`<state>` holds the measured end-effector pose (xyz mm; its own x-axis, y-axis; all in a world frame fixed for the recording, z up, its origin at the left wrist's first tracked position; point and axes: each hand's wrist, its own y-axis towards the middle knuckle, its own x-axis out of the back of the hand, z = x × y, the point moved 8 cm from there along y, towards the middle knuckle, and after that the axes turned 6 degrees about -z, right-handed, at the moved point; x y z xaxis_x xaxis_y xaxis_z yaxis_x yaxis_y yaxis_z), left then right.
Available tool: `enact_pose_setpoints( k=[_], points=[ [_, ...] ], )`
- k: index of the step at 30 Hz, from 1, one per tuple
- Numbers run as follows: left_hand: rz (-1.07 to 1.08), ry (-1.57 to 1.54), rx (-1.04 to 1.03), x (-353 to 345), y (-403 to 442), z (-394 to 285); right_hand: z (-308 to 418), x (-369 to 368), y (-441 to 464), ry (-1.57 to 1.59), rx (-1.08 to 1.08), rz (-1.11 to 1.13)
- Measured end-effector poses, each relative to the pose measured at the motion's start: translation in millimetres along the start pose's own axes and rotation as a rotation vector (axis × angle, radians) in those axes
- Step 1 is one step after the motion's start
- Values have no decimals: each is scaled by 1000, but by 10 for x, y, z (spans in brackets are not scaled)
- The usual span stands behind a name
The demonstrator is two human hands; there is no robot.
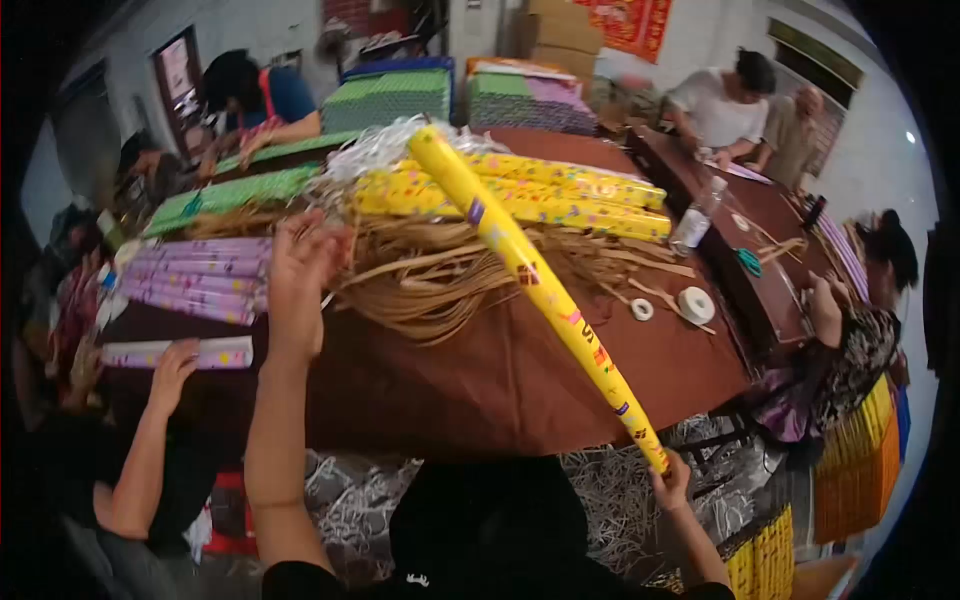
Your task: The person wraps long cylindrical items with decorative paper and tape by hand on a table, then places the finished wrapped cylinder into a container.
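My right hand is wrapped round the lower end of a long yellow patterned roll, which slants up and left over the brown table. My left hand is raised over the table at the left, its fingers bent near the brown strips; whether something thin is between them is too small to tell. Bundled brown strips lie between the raised roll and my left hand. Behind them are more yellow rolls in clear wrap.
Purple rolls and green rolls lie at the left, beside a co-worker's hand. White tape rolls and a clear bottle are at the right. Several people work around the tables. Shredded strips cover the floor.
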<state>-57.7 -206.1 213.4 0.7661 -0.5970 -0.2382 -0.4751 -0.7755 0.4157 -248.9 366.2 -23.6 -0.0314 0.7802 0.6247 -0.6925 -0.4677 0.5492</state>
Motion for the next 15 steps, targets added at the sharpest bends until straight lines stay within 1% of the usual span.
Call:
enact_pose_setpoints(
  k=[1, 2, 3, 4, 5, 6, 8, 9, 10, 11, 12, 13, 14, 15],
  points=[
    [168, 44, 108, -433, -106, 151, 168, -86, -56, 46, -24, -10],
    [334, 102, 211, -840, -326, 309, 361, -148, -51, 190, -200, -16],
    [523, -48, 289, -1190, -551, 585, 205, -277, -222, 257, -305, -70],
    [698, 6, 426, -1560, -801, 723, 126, -398, -347, 342, -405, -74],
    [889, 41, 357, -1861, -1056, 892, 191, -424, -350, 370, -421, -108],
    [979, -6, 355, -2149, -1316, 937, 261, -454, -327, 402, -438, -134],
    [1046, -62, 402, -2610, -1710, 947, 350, -554, -334, 612, -530, -116],
    [1105, -199, 367, -2842, -1872, 909, 347, -634, -365, 736, -554, -85],
    [1155, -337, 337, -3013, -1992, 786, 305, -668, -412, 737, -568, -99],
    [1140, -348, 485, -3069, -2100, 794, 266, -713, -464, 719, -574, -76],
    [1151, -349, 500, -3152, -2153, 818, 296, -728, -486, 700, -582, -51],
    [1146, -336, 454, -3214, -2185, 840, 360, -719, -490, 822, -603, -82],
    [1140, -324, 411, -3276, -2229, 853, 342, -750, -508, 821, -625, -90],
    [1052, -304, 385, -3313, -2238, 814, 329, -750, -520, 765, -564, -110]
  ],
)
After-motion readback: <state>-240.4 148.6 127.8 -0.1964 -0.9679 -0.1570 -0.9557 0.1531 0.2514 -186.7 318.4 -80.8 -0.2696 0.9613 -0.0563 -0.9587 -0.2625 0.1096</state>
